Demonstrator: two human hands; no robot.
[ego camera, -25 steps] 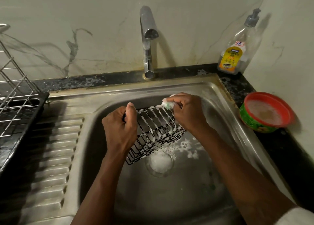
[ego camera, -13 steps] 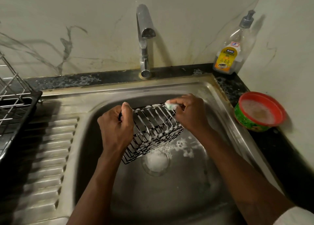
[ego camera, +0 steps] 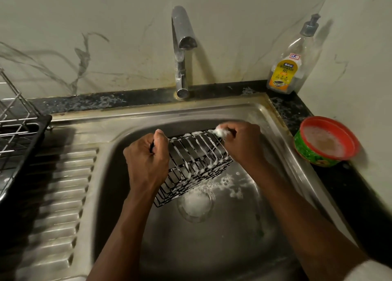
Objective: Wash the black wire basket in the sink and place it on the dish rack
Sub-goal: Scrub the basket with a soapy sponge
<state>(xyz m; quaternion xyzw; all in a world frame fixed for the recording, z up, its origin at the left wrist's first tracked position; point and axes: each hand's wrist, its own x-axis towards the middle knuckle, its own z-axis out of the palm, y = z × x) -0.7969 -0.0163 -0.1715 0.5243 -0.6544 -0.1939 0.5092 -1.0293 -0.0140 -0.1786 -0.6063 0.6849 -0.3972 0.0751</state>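
While the black wire basket (ego camera: pixel 197 164) is held tilted in the sink (ego camera: pixel 212 255), its low near corner just left of the foamy drain (ego camera: pixel 196 204), both hands are busy on it. The left hand (ego camera: pixel 146 160) has its fingers curled tight round the basket's left end, thumb on top. The right hand (ego camera: pixel 244 145) pinches a small white scrub pad (ego camera: pixel 220 132), thick with suds, against the far right corner of the basket's top edge. White lather streaks the upper wires, and bubbles lie on the basin floor just right of the drain. A chrome tap (ego camera: pixel 182 47) stands at the far side. On the counter (ego camera: pixel 350 187), in the far right corner, stands a clear dishwash gel bottle (ego camera: pixel 290 66) with a pump. Nearer, a red-rimmed green bowl (ego camera: pixel 326 140) holds soapy liquid. Left of the ribbed draining board (ego camera: pixel 59 196), the dish rack (ego camera: pixel 14 119) sits on a black tray (ego camera: pixel 36 136), well apart from the basket.
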